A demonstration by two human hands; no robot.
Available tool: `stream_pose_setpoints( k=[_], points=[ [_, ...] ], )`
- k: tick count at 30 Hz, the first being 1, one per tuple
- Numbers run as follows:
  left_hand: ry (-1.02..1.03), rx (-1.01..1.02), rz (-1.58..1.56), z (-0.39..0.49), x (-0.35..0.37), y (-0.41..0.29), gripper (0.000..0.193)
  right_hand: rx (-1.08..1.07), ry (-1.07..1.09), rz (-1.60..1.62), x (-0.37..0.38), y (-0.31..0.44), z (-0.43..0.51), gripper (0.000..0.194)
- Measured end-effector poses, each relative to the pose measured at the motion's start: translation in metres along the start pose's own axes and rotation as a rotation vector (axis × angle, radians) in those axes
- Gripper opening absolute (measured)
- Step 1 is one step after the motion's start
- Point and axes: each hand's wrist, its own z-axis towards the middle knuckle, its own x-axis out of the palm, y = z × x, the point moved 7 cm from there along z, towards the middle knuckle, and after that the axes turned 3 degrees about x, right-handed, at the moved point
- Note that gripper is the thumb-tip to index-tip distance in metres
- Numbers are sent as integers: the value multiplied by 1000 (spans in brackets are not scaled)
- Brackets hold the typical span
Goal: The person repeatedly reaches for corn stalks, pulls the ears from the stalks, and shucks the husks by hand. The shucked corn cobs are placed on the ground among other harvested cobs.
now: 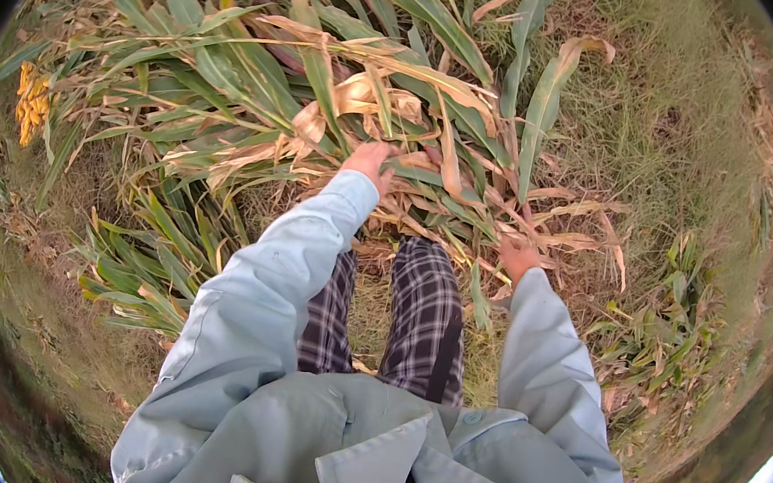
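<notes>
A large loose heap of cut maize stalks [248, 72], with green and dried leaves, lies on the ground before me. My left hand [370, 162] is at the near middle of the heap, among dry husks and leaves; its fingertips are partly hidden, so its grip is unclear. To the right, my right hand [518, 256] is at the stalks' cut-end side, its fingers partly covered by leaves; whether they close round a stalk cannot be told. Pale dried husks [357, 97] lie just beyond my left hand.
Yellow maize cobs [31, 104] lie in a pile at the far left. A smaller bunch of green maize leaves [145, 262] is at the left of my legs. More leafy plants [668, 334] are on the right, over dry grass [632, 127].
</notes>
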Motion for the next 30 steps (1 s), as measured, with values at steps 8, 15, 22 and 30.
stream_pose_setpoints(
  k=[8, 15, 22, 30],
  points=[
    [-414, 441, 447, 188, 52, -6, 67, -217, -246, -30, -15, -28, 231, 49],
    [7, 281, 630, 185, 156, 60, 58, -170, 4, 667, 38, -6, 359, 66],
    [-81, 474, 457, 138, 135, 50, 43, -159, -252, 43, 16, 14, 315, 83],
    [-245, 205, -31, 67, 56, -10, 23, 4, -60, 526, -93, 41, 137, 66]
  ],
)
